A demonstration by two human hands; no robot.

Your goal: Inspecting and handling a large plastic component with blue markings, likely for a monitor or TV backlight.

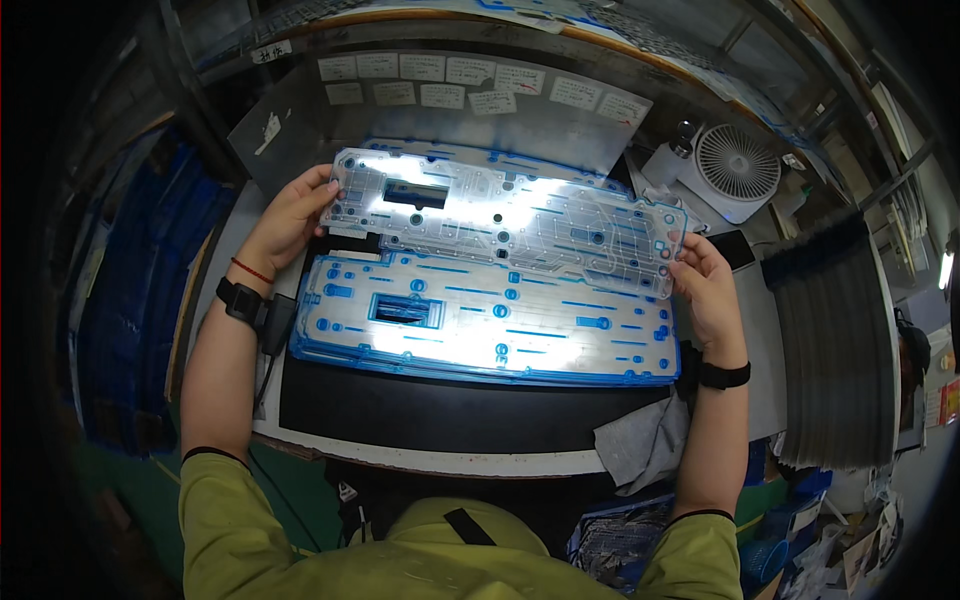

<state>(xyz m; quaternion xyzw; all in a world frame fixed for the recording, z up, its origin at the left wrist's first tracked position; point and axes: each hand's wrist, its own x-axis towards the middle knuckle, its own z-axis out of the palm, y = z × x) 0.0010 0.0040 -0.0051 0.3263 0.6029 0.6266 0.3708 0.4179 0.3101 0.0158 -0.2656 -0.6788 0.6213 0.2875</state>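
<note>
A clear, long membrane sheet (545, 232) with fine traces, holes and a rectangular cutout is stretched between my hands. My left hand (298, 215) pinches its left end, and the right end is gripped by my right hand (708, 292) between thumb and fingers. The sheet is tilted, and bright glare hides parts of it. Just nearer to me lies a stack of silvery keyboard-shaped plates (545, 342) with blue edges, slots and a matching cutout. Behind the held sheet, more blue-edged pieces (440, 150) partly show.
A black mat (400, 415) lies under the stack. A grey cloth (645, 440) hangs over the front edge at right. At the back right stand a white fan (738, 165) and a bottle (672, 150). A metal panel (590, 140) with paper labels rises behind. A tall stack of dark sheets (835, 340) stands right.
</note>
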